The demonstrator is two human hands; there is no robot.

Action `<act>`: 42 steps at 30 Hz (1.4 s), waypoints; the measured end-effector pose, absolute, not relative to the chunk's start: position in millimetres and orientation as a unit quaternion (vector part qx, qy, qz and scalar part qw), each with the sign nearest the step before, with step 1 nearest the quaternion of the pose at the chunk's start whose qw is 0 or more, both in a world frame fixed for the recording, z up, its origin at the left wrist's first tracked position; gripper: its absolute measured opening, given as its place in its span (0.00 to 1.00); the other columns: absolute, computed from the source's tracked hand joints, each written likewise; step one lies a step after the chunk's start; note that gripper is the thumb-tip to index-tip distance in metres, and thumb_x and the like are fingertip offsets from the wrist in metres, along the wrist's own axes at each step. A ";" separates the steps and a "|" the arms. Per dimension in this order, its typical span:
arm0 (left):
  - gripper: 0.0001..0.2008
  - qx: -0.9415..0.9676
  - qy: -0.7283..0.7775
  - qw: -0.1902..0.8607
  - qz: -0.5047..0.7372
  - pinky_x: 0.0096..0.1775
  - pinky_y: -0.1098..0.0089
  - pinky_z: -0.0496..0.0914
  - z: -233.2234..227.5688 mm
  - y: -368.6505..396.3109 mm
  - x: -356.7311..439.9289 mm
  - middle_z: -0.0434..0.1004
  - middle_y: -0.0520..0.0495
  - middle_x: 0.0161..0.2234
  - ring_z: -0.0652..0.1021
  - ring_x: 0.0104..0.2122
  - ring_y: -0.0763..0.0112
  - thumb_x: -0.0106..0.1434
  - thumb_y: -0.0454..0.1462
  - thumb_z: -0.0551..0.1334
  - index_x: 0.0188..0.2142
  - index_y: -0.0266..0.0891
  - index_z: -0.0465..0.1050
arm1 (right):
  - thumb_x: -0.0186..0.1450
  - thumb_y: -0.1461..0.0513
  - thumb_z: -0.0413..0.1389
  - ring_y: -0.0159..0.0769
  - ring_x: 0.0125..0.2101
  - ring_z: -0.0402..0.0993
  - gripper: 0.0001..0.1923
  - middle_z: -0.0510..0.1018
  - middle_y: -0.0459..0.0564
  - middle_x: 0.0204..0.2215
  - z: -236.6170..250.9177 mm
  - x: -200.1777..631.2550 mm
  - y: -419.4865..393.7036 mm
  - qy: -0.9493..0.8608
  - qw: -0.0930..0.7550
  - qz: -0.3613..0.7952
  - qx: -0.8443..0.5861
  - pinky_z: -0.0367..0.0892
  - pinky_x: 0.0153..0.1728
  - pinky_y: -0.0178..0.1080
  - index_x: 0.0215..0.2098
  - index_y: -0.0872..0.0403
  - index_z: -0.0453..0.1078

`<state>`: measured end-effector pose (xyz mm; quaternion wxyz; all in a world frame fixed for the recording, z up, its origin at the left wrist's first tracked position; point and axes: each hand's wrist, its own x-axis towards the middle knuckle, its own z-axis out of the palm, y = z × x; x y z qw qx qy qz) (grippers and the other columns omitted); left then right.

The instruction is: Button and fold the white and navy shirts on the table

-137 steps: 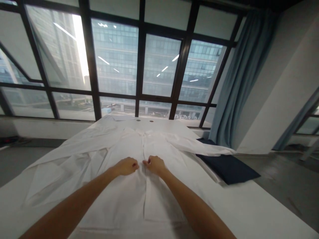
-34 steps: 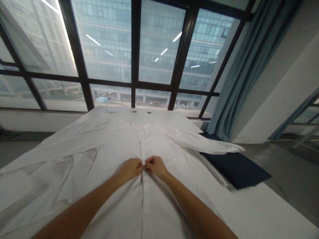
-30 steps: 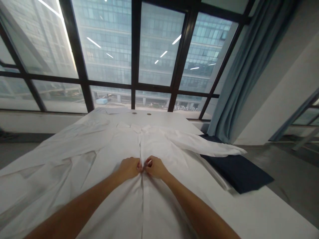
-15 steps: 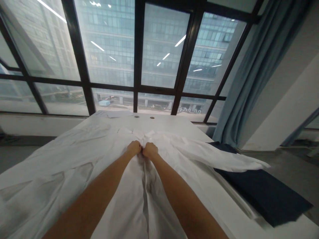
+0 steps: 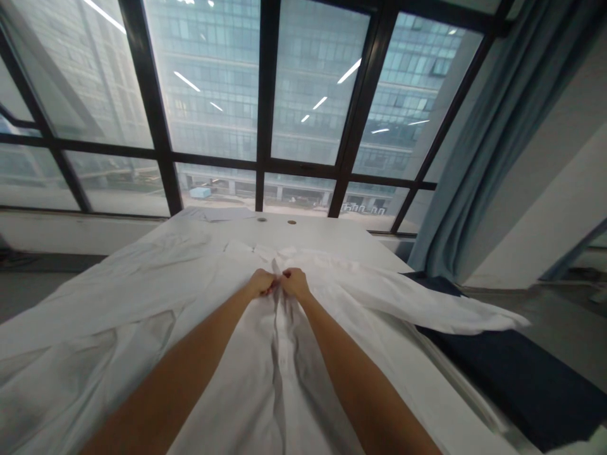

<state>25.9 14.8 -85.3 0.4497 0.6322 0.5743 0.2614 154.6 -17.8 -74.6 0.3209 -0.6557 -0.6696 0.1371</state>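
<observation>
A white long-sleeved shirt (image 5: 227, 392) lies spread over the table, its front placket running down the middle toward me. Near the collar end, my left hand (image 5: 262, 282) is closed on the left side of the placket. Close beside it, my right hand (image 5: 294, 282) pinches the placket's other edge. A small raised fold of cloth stands up between the two hands. Whether a button sits under the fingers is hidden. One sleeve (image 5: 446, 309) stretches out to the right past the table's edge.
The white table (image 5: 327, 234) reaches back to the windows, with two round holes near its far edge. Papers (image 5: 222, 215) lie at the far left. Dark blue cloth (image 5: 516, 379) is under the sleeve on the right. A blue curtain (image 5: 469, 170) hangs at the right.
Both hands keep hold of the placket but have come slightly apart, the right one shifting rightward. The fold of cloth between them now stands higher. The view has shifted a little.
</observation>
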 end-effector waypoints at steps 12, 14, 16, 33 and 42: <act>0.18 0.672 0.547 0.366 0.340 0.21 0.75 0.57 -83.9 -17.0 26.2 0.61 0.55 0.12 0.64 0.14 0.77 0.64 0.40 0.50 0.19 0.38 0.65 | 0.61 0.58 0.49 0.30 0.25 0.69 0.15 0.76 0.46 0.23 -96.9 163.2 -35.4 -0.679 0.448 0.223 -0.537 0.62 0.27 0.28 0.28 0.56 0.76; 0.18 0.675 0.548 0.355 0.344 0.21 0.75 0.58 -85.5 -16.2 26.5 0.61 0.55 0.12 0.65 0.14 0.76 0.64 0.41 0.50 0.19 0.38 0.65 | 0.61 0.57 0.49 0.31 0.25 0.69 0.16 0.76 0.46 0.23 -97.8 163.0 -35.1 -0.674 0.450 0.228 -0.540 0.62 0.26 0.29 0.28 0.56 0.76; 0.18 0.678 0.546 0.350 0.345 0.21 0.75 0.58 -87.1 -14.6 26.7 0.62 0.55 0.13 0.65 0.14 0.76 0.64 0.41 0.50 0.19 0.38 0.65 | 0.61 0.56 0.48 0.31 0.24 0.70 0.17 0.76 0.46 0.22 -99.9 162.7 -33.4 -0.661 0.446 0.235 -0.556 0.63 0.26 0.29 0.27 0.56 0.75; 0.16 0.664 0.521 0.406 0.352 0.19 0.76 0.55 -90.8 -8.7 26.3 0.63 0.55 0.16 0.63 0.14 0.79 0.60 0.44 0.54 0.22 0.37 0.67 | 0.62 0.61 0.51 0.32 0.29 0.74 0.08 0.80 0.49 0.29 -97.8 155.4 -31.4 -0.667 0.423 0.176 -0.588 0.66 0.34 0.32 0.34 0.55 0.72; 0.14 0.662 0.514 0.402 0.368 0.20 0.76 0.57 -90.6 -11.5 25.4 0.63 0.56 0.16 0.63 0.15 0.79 0.60 0.43 0.54 0.27 0.36 0.69 | 0.63 0.61 0.49 0.30 0.24 0.71 0.11 0.77 0.47 0.23 -105.0 162.5 -19.2 -0.651 0.418 0.262 -0.577 0.64 0.28 0.30 0.30 0.56 0.72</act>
